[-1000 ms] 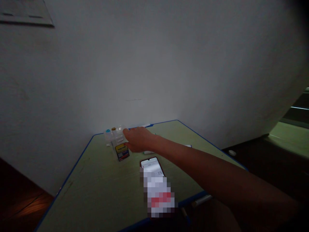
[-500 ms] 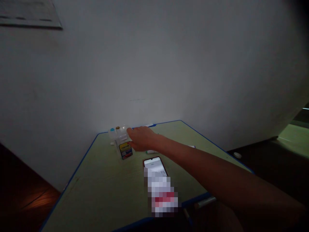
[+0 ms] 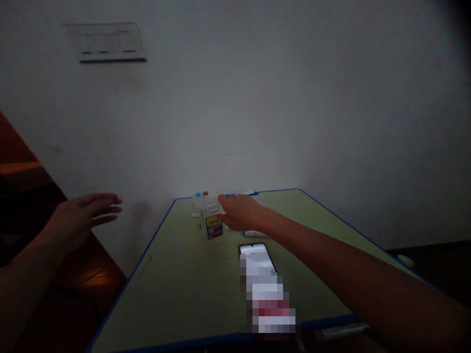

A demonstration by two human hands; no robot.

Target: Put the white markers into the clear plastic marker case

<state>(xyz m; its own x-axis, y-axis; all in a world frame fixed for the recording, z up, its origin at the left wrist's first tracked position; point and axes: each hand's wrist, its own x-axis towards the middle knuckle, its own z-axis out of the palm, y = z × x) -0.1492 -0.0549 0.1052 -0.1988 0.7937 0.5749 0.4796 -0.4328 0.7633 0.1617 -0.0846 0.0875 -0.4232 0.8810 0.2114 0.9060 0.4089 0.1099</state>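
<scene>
At the table's far left part stands a small clear plastic container (image 3: 214, 226) with a yellow, dark and red label. My right hand (image 3: 239, 211) is at its right edge, thumb in front and curled fingers behind, and appears to grip it. Just behind are clear bottles or containers, one with a blue cap (image 3: 197, 195) and one with a brown cap (image 3: 205, 193). My left hand (image 3: 86, 211) hangs in the air left of the table, fingers stretched out and holding nothing. A lit phone (image 3: 257, 257) lies nearer me, its lower part blurred by pixelation.
The light green table (image 3: 176, 294) has a blue rim and meets a grey wall. A white marker-like item with a green end (image 3: 255, 234) lies beneath my right wrist. A white and blue item (image 3: 246, 193) is at the back edge. A switch panel (image 3: 112, 44) is on the wall.
My left hand has come into view at the left. The view has turned left, so the table sits further right. The clear container looks more upright, with my right hand still at its side.
</scene>
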